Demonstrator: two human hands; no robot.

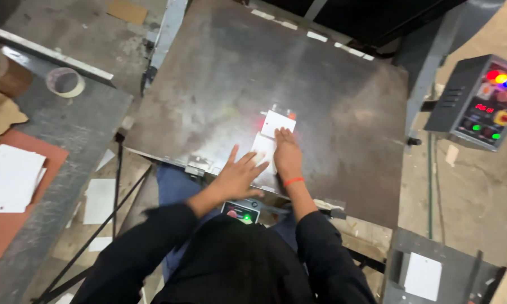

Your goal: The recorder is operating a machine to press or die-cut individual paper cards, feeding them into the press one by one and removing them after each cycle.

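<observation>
From the head camera, a broad steel plate (225, 84), dull grey and scuffed with pale rub marks, slopes across the middle of the view. Near its front edge lie flat white cards (277, 123), thin and rectangular, the upper one tilted slightly, with a small red glow just beside its left corner.

The right hand (287, 155) lies flat on the plate, fingers straight and together, fingertips pressing on the lower edge of the white cards; an orange band circles the wrist. The left hand (239, 174) rests just beside it, fingers spread wide and flat, touching the lower card at the plate's front edge. Neither hand grips anything.

Left of the plate, a rougher grey bench (79, 129) carries a stack of white sheets (9, 177) on a reddish-brown board (6, 225), and a roll of clear tape (65, 82). To the right stands a dark control box (481, 101) with coloured lit buttons. Below the hands a small green lamp (246, 217) glows.
</observation>
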